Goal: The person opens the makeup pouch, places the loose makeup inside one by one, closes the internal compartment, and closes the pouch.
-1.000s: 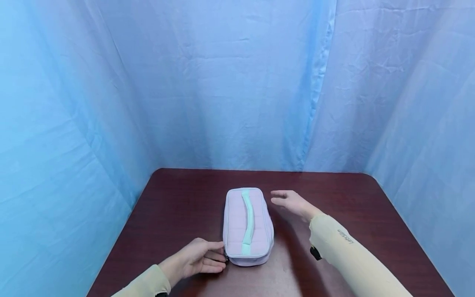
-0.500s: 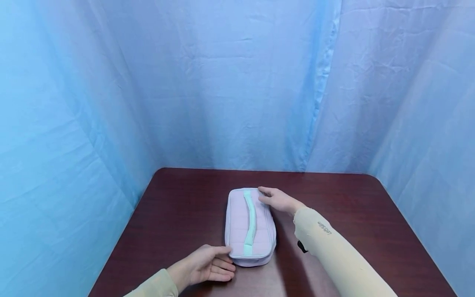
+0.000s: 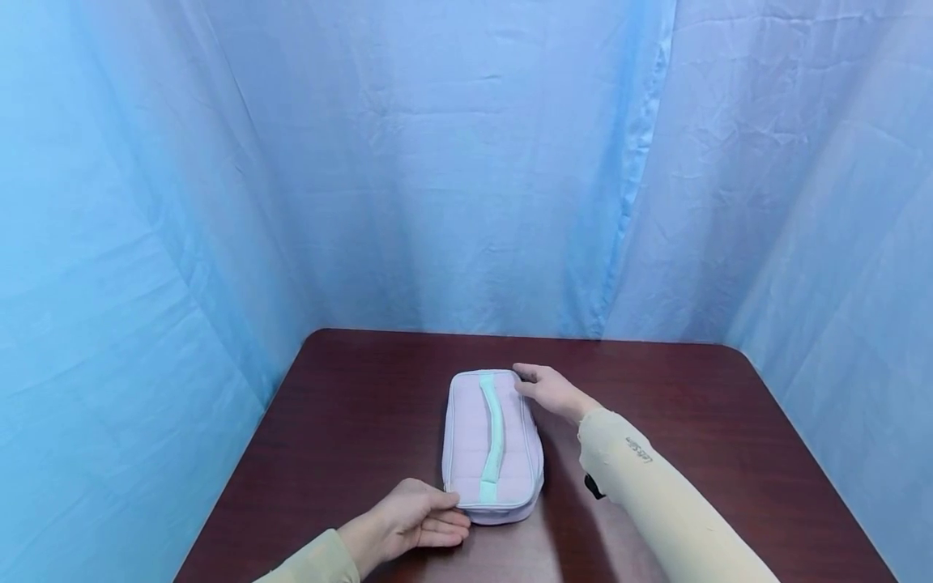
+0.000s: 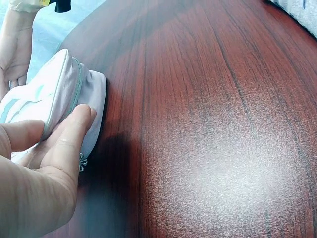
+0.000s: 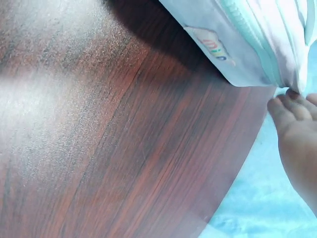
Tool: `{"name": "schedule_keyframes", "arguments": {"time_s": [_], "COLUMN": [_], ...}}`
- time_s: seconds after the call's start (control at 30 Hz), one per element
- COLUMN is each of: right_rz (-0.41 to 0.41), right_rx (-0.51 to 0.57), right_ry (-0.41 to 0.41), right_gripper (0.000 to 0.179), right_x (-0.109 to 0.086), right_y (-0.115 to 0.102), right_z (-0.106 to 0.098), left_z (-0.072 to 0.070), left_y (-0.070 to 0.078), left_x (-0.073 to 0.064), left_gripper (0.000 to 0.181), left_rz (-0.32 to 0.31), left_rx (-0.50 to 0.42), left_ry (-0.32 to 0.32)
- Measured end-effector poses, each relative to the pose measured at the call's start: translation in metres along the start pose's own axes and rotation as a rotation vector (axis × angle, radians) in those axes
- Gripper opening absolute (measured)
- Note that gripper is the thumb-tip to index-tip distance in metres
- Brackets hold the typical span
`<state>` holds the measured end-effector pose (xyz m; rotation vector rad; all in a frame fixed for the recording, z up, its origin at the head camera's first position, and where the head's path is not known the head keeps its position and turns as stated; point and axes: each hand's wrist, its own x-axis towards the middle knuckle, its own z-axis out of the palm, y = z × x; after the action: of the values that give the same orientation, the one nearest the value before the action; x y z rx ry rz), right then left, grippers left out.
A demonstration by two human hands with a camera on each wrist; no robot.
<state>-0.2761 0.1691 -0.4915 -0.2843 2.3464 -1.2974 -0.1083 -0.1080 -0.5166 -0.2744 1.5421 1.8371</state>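
A pale lilac pencil case [image 3: 470, 437] with a mint strap handle [image 3: 496, 437] along its top lies lengthwise on the table. My left hand [image 3: 415, 518] grips its near left corner, thumb on the top edge and fingers against the side. In the left wrist view a mint zip [image 4: 78, 87] runs round the side, and a flower-shaped metal charm [image 4: 82, 162] hangs below the fingers. My right hand [image 3: 554, 393] pinches the far right corner, its thumb over the top edge. The right wrist view shows a coloured label [image 5: 213, 45] on the case's side.
The dark red wood-grain table [image 3: 364, 405] has rounded far corners. Light blue curtains [image 3: 474, 202] hang behind it and on both sides. A cream sleeve [image 3: 656, 486] with a dark wrist-worn part covers the right forearm.
My right hand has come in leftward from beside the case onto its far right corner. The left thumb and fingers have closed on the near left corner. The case has barely moved.
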Motion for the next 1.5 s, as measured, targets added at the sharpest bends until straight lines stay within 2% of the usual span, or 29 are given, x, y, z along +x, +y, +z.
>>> {"name": "schedule_keyframes", "arguments": {"time_s": [0.2, 0.4, 0.5, 0.7, 0.93, 1.23, 1.33, 1.5], "right_rz": [0.009, -0.004, 0.01, 0.103, 0.151, 0.169, 0.173, 0.212], "right_rx": [-0.056, -0.115, -0.098, -0.001, 0.18, 0.182, 0.19, 0.273], "right_ry": [-0.004, -0.006, 0.059, 0.213, 0.25, 0.295, 0.288, 0.275], "right_gripper": [0.064, 0.058, 0.052, 0.042, 0.044, 0.046, 0.045, 0.046], "right_x": [0.002, 0.002, -0.001, -0.01, -0.02, -0.034, -0.042, -0.057], "right_y": [-0.009, -0.011, -0.009, -0.002, 0.007, 0.016, 0.02, 0.023], "right_z": [0.005, 0.007, 0.001, -0.015, -0.026, -0.036, -0.04, -0.041], "left_z": [0.002, 0.001, -0.002, -0.01, -0.017, -0.019, -0.02, -0.021], "left_y": [0.002, 0.002, 0.003, 0.011, 0.021, 0.033, 0.038, 0.048], "left_x": [0.0, -0.001, -0.002, -0.001, 0.005, 0.017, 0.022, 0.031], "left_gripper": [0.029, 0.028, 0.03, 0.032, 0.036, 0.041, 0.041, 0.037], "left_rz": [0.001, -0.01, 0.009, 0.055, 0.087, 0.138, 0.161, 0.198], "left_rx": [0.015, 0.017, 0.007, -0.005, -0.012, 0.003, -0.02, -0.037], "left_ry": [0.007, 0.005, 0.005, 0.028, 0.093, 0.152, 0.2, 0.303]}}
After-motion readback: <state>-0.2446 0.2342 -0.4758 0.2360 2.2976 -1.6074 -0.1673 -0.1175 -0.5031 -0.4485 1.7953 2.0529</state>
